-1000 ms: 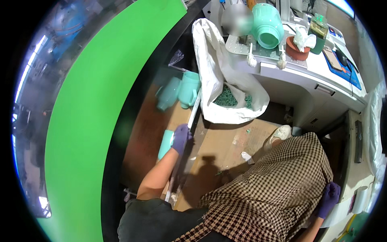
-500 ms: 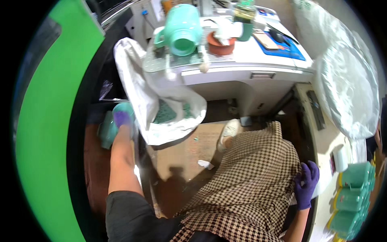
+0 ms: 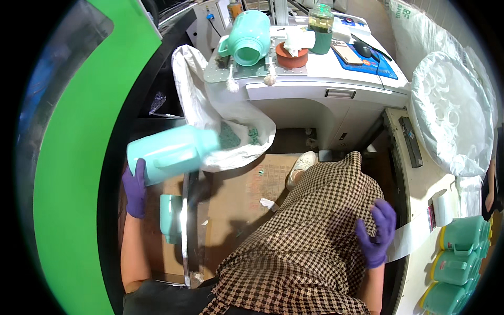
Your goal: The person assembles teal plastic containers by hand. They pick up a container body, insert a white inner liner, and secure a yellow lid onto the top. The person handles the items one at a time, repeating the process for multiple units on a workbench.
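Note:
In my purple-gloved left hand (image 3: 135,191) is a mint-green plastic jug body (image 3: 170,152), held by its base end and lying sideways in the air, its narrower end pointing right. Below it, a second mint-green piece (image 3: 170,218) lies in the low bin on the left. My right hand (image 3: 379,232), also gloved in purple, hovers over the right side of the checked apron (image 3: 310,231) with its fingers apart and nothing in them. Beyond the held jug stands an open white sack (image 3: 210,115) containing green scraps (image 3: 229,137).
A similar jug (image 3: 248,39) lies on a perforated metal plate on the white bench (image 3: 315,84), beside a brown-red bowl (image 3: 291,56). To the right are a bag of clear rings (image 3: 450,110), a paper roll (image 3: 442,207) and several finished green jugs (image 3: 459,268). A green panel (image 3: 68,173) borders the left.
My left hand has lifted the jug body up out of the left bin. My right hand has risen and shifted left from the table edge to over the apron.

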The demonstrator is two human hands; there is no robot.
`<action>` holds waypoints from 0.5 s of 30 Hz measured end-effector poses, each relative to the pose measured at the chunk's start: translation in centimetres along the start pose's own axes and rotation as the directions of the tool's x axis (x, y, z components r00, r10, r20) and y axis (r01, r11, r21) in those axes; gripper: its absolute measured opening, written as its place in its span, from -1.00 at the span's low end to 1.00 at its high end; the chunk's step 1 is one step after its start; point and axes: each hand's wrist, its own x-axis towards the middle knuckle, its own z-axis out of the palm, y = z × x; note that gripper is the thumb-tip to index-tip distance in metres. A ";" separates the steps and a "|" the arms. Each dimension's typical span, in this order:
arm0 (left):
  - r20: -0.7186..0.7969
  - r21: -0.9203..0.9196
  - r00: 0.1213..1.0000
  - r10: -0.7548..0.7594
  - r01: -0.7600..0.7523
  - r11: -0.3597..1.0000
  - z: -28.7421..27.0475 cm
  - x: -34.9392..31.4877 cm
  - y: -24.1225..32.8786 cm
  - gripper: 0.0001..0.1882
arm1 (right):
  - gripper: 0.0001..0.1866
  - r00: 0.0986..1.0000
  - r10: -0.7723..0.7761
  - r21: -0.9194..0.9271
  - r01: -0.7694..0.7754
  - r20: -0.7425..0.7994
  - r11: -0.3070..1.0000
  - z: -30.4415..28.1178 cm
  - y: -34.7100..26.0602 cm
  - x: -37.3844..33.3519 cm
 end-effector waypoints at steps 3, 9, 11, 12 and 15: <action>0.114 0.066 0.910 0.398 -0.407 0.911 2.4 -1.0 1.9 -0.61 | -0.42 0.976 -0.219 0.087 0.217 0.012 0.972 2.9 -2.2 0.7; 0.412 -0.424 0.644 0.645 -0.491 0.761 19.1 -5.7 9.4 -0.44 | -0.39 0.980 -0.181 0.241 0.197 -0.085 0.950 5.5 -4.6 -0.9; 0.458 -0.492 0.669 0.585 -0.358 0.794 21.5 -6.3 9.5 -0.54 | -0.42 0.989 -0.138 0.224 0.145 -0.048 0.964 5.2 -4.3 -1.1; 0.490 -0.517 0.678 0.548 -0.281 0.809 22.4 -6.7 9.4 -0.58 | -0.46 0.988 -0.151 0.174 0.150 -0.010 0.973 4.7 -4.4 -0.9; 0.631 -0.626 0.656 0.415 0.113 0.771 23.9 -6.6 9.2 -0.61 | -0.49 0.988 -0.147 -0.048 0.149 0.045 0.988 4.2 -4.5 -0.7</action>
